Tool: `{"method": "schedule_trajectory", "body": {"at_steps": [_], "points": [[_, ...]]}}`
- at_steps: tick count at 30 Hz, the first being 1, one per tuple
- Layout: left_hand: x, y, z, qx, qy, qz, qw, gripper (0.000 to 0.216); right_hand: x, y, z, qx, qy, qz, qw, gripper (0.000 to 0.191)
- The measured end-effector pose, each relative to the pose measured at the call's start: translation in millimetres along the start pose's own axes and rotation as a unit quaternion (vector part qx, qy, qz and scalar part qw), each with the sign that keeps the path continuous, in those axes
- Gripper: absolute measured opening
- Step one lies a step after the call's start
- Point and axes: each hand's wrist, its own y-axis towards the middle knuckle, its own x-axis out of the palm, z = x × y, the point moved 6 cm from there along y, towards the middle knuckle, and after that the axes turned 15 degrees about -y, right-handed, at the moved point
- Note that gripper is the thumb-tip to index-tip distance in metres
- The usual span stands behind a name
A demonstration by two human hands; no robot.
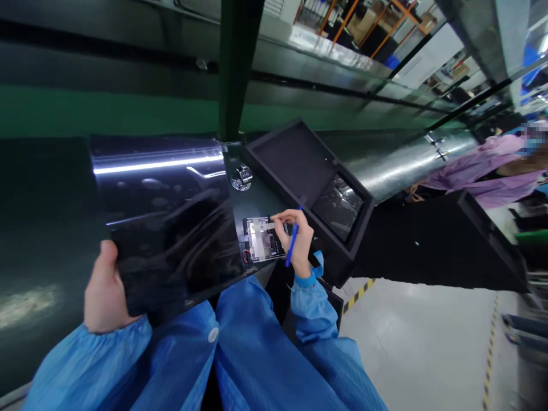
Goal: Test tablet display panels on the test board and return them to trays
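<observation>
In the head view, the panel, glossy and dark, is laid on the table in front of the lap. Its left edge is held by the left hand, the thumb lapped over the top; the fingers beneath are hidden. A pen is held in the right hand, whose thumb and forefinger are brought nearly together at the right part of the board; whether anything is pinched there cannot be told. The board is set just beside the panel's right edge.

The panel is judged light for its breadth, slippery, easily smudged and perhaps bendable, so it is best taken by its edges with flat support. The board is judged stiff but fragile, and best held by its rim, clear of the wire.

The table is dark green and faintly shiny. A metal fitting and a black tray are seen beyond the board. At far right a person in a pink sleeve is seen; the floor is pale and marked with striped tape.
</observation>
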Motion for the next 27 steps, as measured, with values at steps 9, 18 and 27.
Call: {"method": "schedule_trajectory", "body": {"at_steps": [9, 18, 27], "points": [[24.0, -30.3, -20.5, -0.065, -0.083, 0.126, 0.986, 0.051, 31.2, -12.5, -86.2, -0.012, 0.265, -0.167, 0.95, 0.111], [17.8, -33.5, -15.9, -0.044, -0.048, 0.107, 0.992, 0.046, 30.6, -17.9, -92.0, 0.006, 0.259, -0.12, 0.958, 0.088], [16.5, -37.2, -15.2, -0.012, 0.009, 0.1, 0.995, 0.047, 35.1, -23.3, -93.3, 0.025, 0.224, -0.098, 0.969, 0.11]]}}
